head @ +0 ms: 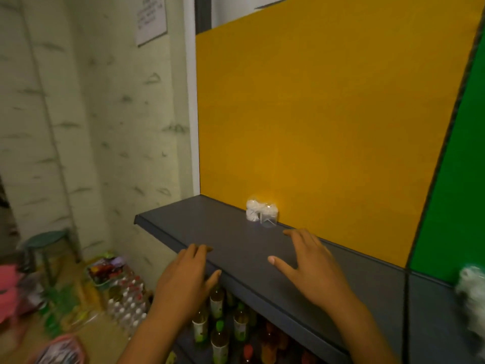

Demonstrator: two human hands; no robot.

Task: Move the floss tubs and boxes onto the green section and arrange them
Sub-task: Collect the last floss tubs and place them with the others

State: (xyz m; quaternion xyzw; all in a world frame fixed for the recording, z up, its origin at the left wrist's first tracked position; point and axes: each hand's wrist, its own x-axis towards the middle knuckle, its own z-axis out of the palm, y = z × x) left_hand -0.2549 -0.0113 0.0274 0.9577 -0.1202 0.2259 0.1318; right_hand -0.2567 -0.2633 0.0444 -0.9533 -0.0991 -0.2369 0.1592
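Hands reach forward at lower centre, the left hand (187, 275) with fingers relaxed and slightly spread over the grey shelf (236, 240) edge, the right hand (312, 266) flat with fingers splayed above the shelf, both holding nothing, while a clear floss tub (261, 212) stands mid-frame against the yellow panel (328, 114), left of the green section (456, 193).

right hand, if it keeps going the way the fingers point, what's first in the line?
Probably the clear floss tub at the yellow back panel. The right hand, fingers spread over the grey shelf, points up-left toward it; nothing shows between them. Depth is unclear.
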